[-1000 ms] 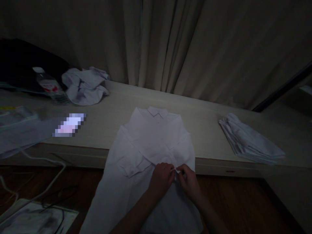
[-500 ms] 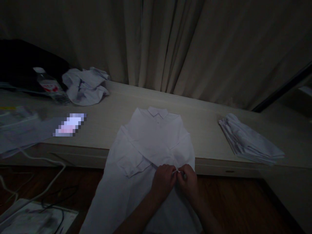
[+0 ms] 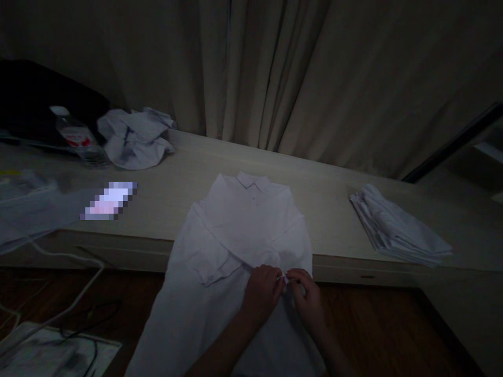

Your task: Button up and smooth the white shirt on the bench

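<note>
A white collared shirt [image 3: 251, 214] lies front up over the edge of the pale counter, its collar toward the curtain and its lower part hanging toward me. One sleeve is folded across the left side, cuff showing. Low on the shirt's right side, my left hand [image 3: 264, 288] pinches a bit of the white fabric between thumb and fingers. Close against it, my right hand [image 3: 304, 293] grips the same small spot with its fingertips. The dim light hides whether a button sits between them.
To the right on the counter [image 3: 330, 220] lies a stack of folded white garments [image 3: 401, 225]. A crumpled white cloth [image 3: 137, 139], a plastic bottle [image 3: 80, 139], a blurred-out bright screen [image 3: 110, 201] and clear plastic bags [image 3: 31, 209] are at the left. Cables run down there.
My right hand's fingers have shifted slightly at the pinched spot, the index finger now straighter over the fabric. My left hand stays almost in place. The view has moved a little.
</note>
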A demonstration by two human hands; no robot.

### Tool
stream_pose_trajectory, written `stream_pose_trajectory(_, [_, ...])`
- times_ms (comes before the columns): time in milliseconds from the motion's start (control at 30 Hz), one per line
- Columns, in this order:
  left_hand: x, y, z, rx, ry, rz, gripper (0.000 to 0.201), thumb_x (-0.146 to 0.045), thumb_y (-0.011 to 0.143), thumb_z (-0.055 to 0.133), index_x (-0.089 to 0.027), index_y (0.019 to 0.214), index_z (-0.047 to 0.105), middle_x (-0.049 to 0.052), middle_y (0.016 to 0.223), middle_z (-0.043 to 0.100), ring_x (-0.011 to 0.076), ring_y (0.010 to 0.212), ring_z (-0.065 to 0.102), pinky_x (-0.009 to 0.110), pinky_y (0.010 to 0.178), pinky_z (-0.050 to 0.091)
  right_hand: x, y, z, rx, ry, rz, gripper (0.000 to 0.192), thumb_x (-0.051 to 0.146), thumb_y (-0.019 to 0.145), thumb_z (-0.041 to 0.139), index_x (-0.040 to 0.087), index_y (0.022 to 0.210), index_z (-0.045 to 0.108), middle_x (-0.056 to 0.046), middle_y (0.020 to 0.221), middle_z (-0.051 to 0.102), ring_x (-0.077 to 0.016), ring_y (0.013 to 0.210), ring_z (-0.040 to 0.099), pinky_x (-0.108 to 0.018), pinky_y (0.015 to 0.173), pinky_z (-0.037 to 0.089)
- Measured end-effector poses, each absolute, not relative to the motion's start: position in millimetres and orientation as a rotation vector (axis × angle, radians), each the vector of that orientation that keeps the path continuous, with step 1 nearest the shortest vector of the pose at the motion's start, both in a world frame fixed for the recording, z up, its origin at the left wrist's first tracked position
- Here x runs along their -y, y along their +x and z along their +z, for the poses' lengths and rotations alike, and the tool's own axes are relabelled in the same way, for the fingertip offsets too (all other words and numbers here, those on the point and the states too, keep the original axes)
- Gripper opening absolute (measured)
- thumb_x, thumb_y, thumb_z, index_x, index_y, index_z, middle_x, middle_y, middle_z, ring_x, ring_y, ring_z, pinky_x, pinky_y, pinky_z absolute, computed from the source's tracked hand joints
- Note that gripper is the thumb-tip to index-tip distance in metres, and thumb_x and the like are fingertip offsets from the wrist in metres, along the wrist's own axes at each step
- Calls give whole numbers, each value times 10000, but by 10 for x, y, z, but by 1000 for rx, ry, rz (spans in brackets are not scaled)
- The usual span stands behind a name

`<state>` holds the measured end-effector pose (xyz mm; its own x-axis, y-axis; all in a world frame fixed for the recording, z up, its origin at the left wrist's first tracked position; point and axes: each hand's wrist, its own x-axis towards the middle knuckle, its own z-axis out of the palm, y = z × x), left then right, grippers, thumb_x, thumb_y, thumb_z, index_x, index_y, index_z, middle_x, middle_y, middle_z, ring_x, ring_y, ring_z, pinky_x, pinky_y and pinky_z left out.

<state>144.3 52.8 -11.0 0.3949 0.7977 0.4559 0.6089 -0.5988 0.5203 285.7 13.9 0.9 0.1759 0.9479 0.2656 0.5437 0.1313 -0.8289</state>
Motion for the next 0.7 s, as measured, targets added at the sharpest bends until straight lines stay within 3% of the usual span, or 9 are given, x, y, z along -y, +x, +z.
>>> stream_pose_trajectory(67, [-523, 1414, -122, -1195, 2407, 1027, 107, -242, 862, 445, -198, 847, 541, 25, 785, 621, 170, 746, 540, 331, 699, 435, -159, 2868, 59, 1444, -1536, 582, 216, 275, 846, 440, 207, 797, 639, -67, 906, 642, -188, 885, 579, -333, 815, 460])
stream_pose_trajectory(233, [-500, 1358, -158, -1159, 2367, 1096, 92, -224, 856, 453, -195, 872, 539, 36, 816, 617, 181, 799, 541, 351, 728, 447, -211, 2851, 101, 1459, -1601, 626, 216, 304, 784, 542, 197, 951, 627, -48, 834, 653, -181, 769, 593, -314, 715, 481])
stream_pose_trajectory(433, [-361, 1244, -125, -1241, 1994, 1204, 154, -268, 817, 519, -202, 956, 519, 65, 974, 575, 198, 950, 523, 387, 843, 446, -169, 2823, 147, 1535, -1617, 680, 140, 305, 794, 555, 207, 830, 649, -30, 771, 654, -176, 739, 584, -297, 697, 469])
stream_pose_trajectory(500, [-314, 1212, -135, -1308, 1683, 1127, 201, -388, 814, 508, -200, 885, 512, 45, 878, 570, 188, 851, 544, 372, 772, 458, -149, 2811, 167, 1535, -1624, 679, 139, 313, 798, 560, 207, 817, 648, -33, 775, 652, -177, 743, 582, -300, 701, 469])
stream_pose_trajectory(633, [-306, 1241, -197, -1153, 996, 712, 490, -648, 781, 331, -189, 776, 499, 4, 655, 555, 167, 559, 556, 322, 517, 433, -113, 2771, 191, 1636, -1584, 737, 145, 288, 816, 543, 216, 869, 657, -46, 843, 653, -181, 809, 595, -308, 742, 475])
stream_pose_trajectory(700, [-324, 1277, -220, -1062, 793, 649, 510, -681, 729, 393, -184, 777, 498, -5, 631, 562, 163, 525, 566, 295, 479, 411, -89, 2770, 195, 1678, -1560, 777, 169, 278, 837, 511, 225, 918, 650, -50, 877, 652, -181, 844, 597, -312, 768, 478])
